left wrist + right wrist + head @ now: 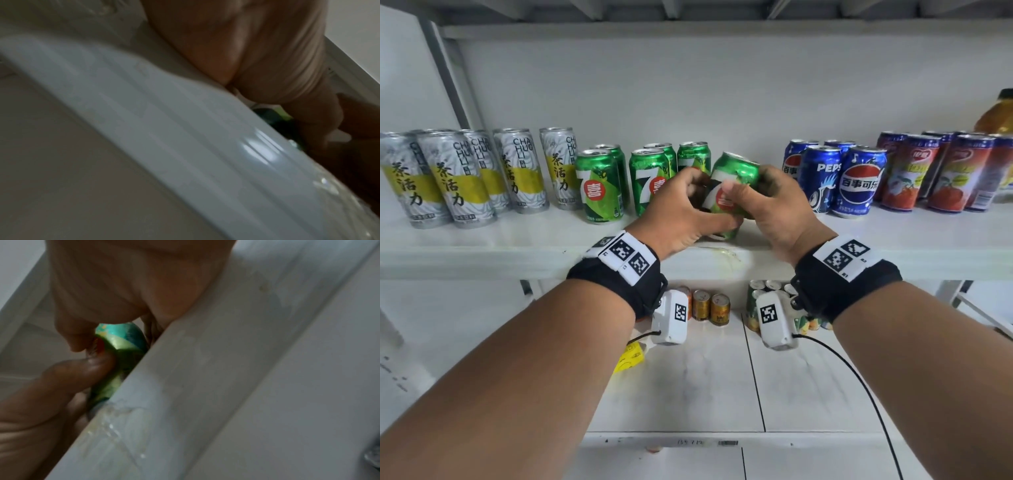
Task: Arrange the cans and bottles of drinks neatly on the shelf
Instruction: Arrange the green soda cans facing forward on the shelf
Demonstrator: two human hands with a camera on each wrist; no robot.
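A green 7-Up can (736,174) leans to the left on the white shelf (859,236), its base near the front edge. My left hand (685,205) curls round its left side and my right hand (770,202) grips its right side, thumb on the label. In the right wrist view the green can (123,344) shows between my right hand (115,301) and the other thumb. The left wrist view is blurred, with my left hand (246,53) above the shelf edge (185,129). More 7-Up cans (599,185) stand upright just left.
Tall grey-and-yellow tea cans (465,178) fill the shelf's left end. Blue Pepsi cans (856,181), red juice cans (945,174) and an orange bottle (996,116) stand to the right. Small gold cans (710,308) sit on the lower shelf.
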